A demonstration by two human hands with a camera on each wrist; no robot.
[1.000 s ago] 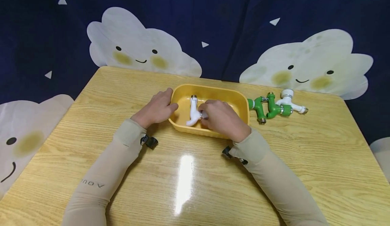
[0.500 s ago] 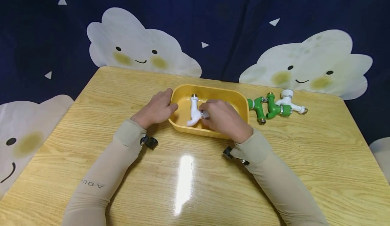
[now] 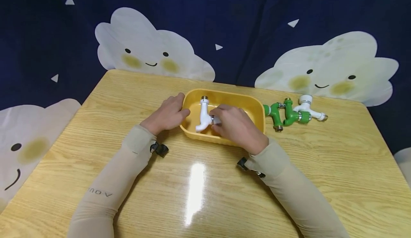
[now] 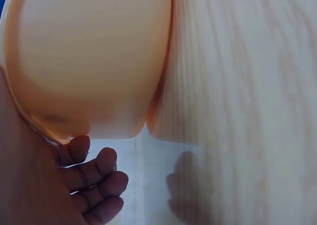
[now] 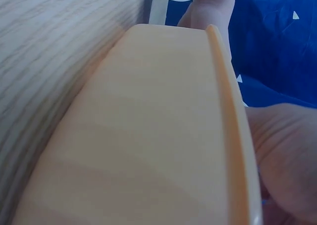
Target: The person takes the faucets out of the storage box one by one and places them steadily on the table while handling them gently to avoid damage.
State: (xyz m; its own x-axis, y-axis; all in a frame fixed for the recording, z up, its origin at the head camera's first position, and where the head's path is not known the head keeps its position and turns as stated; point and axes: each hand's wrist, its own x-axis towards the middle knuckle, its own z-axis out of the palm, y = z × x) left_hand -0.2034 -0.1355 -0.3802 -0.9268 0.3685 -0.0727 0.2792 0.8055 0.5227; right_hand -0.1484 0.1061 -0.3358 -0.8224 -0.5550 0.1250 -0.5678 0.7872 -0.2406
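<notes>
In the head view, a white plastic tap (image 3: 204, 114) is in the yellow basin (image 3: 221, 140), its threaded metal end pointing to the back and its spout toward the front. My right hand (image 3: 239, 127) reaches over the front rim and pinches the tap's knob, which the fingers partly hide. Whether the tap touches the basin floor I cannot tell. My left hand (image 3: 167, 115) holds the basin's left end, thumb over the rim. The left wrist view shows the fingers (image 4: 113, 184) curled outside the basin wall (image 4: 94, 61). In the right wrist view the basin wall hides most of the hand.
Just right of the basin on the wooden table (image 3: 154, 195) lie a green tap (image 3: 275, 115), another green tap (image 3: 289, 113) and a white tap (image 3: 309, 107), close together. Behind the table hangs a dark blue curtain (image 3: 244, 27) with cloud prints.
The view has shifted slightly. Within the basin, the white tap has moved a little toward the back with my right hand still on it. My left hand stays on the rim.
</notes>
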